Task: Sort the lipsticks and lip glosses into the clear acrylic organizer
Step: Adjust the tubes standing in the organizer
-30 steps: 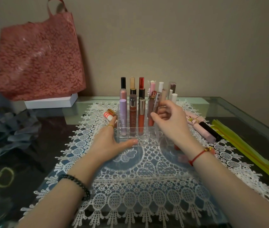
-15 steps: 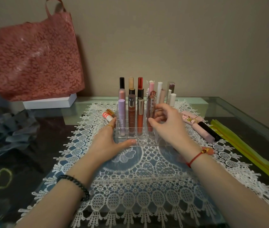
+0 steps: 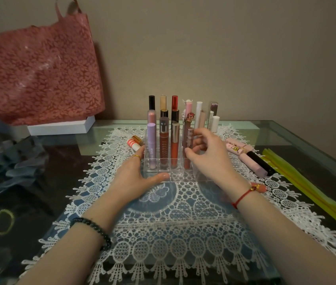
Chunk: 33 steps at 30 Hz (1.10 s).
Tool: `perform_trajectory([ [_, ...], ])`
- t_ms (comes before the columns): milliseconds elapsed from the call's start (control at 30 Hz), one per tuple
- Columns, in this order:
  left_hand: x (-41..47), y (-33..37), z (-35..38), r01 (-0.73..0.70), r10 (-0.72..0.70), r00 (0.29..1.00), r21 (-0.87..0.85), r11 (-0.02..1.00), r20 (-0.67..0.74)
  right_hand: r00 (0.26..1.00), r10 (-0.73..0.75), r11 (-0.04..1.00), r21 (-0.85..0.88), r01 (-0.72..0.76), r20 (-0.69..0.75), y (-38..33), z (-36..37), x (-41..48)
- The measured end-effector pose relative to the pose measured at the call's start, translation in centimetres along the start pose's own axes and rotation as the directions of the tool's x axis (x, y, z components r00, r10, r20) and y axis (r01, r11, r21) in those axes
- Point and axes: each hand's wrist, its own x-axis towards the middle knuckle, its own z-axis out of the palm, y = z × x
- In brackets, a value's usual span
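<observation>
Surface: glass tabletop (image 3: 298,145), greenish at its edge, dark and reflective underneath. Over it lies a white lace mat (image 3: 163,239), openwork with a scalloped border; blue shows through the holes.

Room: plain beige wall (image 3: 235,48) directly behind the table, light dim. Far left against the wall, a pink bag (image 3: 45,79) with a floral pattern and a glossy sheen stands on a flat white box (image 3: 60,127). Crumpled grey-blue cloth (image 3: 17,161) and a yellow-green cord loop (image 3: 0,222) sit at the left edge, both blurred.

Clear acrylic organizer (image 3: 175,172): on the far half of the mat, centred. Stepped rows of square cells, walls almost invisible. Upright cylindrical tubes stand in it, taller toward the back. Nearest filled row, left to right:
- matte lilac tube (image 3: 151,145)
- brown gloss (image 3: 164,147) with a grey cap
- coral gloss (image 3: 175,147) with a metallic cap
- rose-capped tube (image 3: 188,140)

My left hand (image 3: 134,177): flat and spread, holding nothing. Fingers lie straight along the organizer's left wall and the thumb lies across its front edge. Gold ring (image 3: 136,156) on one finger, black bead bracelet (image 3: 93,229) at the wrist.

My right hand (image 3: 210,159): thumb and curled fingers pinch the rose-capped tube, which stands upright in its cell. Red cord bracelet (image 3: 243,197) at the wrist.

Loose on the mat: just left of the organizer, a red-striped tube (image 3: 133,144) lies beside a gold tube (image 3: 138,138). To the right, pale pink tubes (image 3: 239,149) and a black-capped tube (image 3: 259,163) lie side by side. Flat yellow-green strips (image 3: 307,190) lie on the bare glass at the right.
</observation>
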Motion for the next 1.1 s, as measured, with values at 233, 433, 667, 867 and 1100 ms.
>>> perform_trajectory([
  [233,-0.1,0.0,0.1,0.016,-0.017,1.0,-0.018,1.0,-0.006,1.0,0.006,1.0,-0.012,-0.005,0.009,0.0,-0.1,0.0],
  [433,-0.2,0.2,0.0,0.024,-0.023,1.0,-0.037,0.999,0.012,1.0,0.005,1.0,0.01,-0.005,-0.002,-0.5,-0.9,-0.1],
  [667,-0.5,0.3,-0.1,0.002,-0.001,1.0,-0.047,0.999,0.026,0.994,-0.001,0.997,0.081,0.01,-0.11,-1.9,-5.1,0.0],
  [867,-0.3,0.1,-0.1,0.026,-0.026,0.999,-0.003,1.0,0.022,0.996,-0.044,0.999,-0.034,0.042,-0.075,-1.4,-9.9,-0.8],
  [1100,-0.4,0.0,0.1,0.065,-0.06,0.997,-0.113,0.991,0.048,0.987,0.053,0.965,-0.263,-0.011,0.153,1.0,-12.6,-3.0],
])
